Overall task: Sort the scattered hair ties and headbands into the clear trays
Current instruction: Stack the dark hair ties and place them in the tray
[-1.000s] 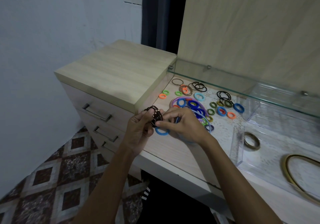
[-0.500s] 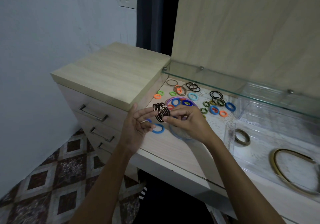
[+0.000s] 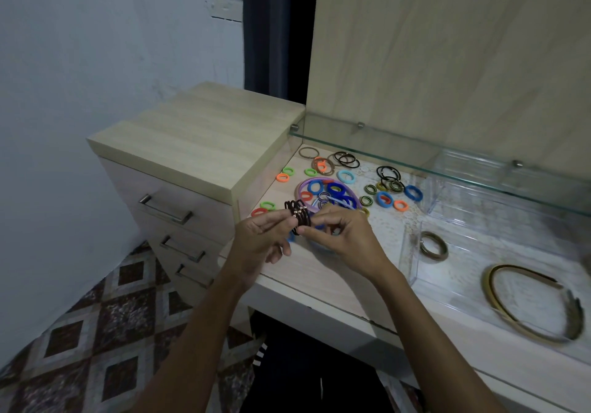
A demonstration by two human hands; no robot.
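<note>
both hands, left (image 3: pixel 259 240) and right (image 3: pixel 343 236), pinch a bunch of dark ties (image 3: pixel 298 216) above the worktop (image 3: pixel 323 272) edge, near the scattered ties (image 3: pixel 345 185); clear tray (image 3: pixel 412 262) to the right.

The scene is dim and cool-toned, with soft, even light and no hard shadows. The wall (image 3: pixel 80 93) at the left of the frame reads as a flat blue-grey, and the gap beside the curtain (image 3: pixel 275 29) at top centre falls to near black. A brighter, whitish patch lies on the clear tray (image 3: pixel 412 252) at the right, and the glass shelf (image 3: pixel 447 160) carries pale reflections along its edge. Both hands (image 3: pixel 256 240) (image 3: pixel 342 236) and forearms are underexposed and dark against the paler desk (image 3: pixel 319 272). Wide-angle distortion bows the straight edges of the drawer unit (image 3: pixel 192 144) and stretches the lower corners. Fine detail is soft, with slight smearing at the far right edge.
</note>
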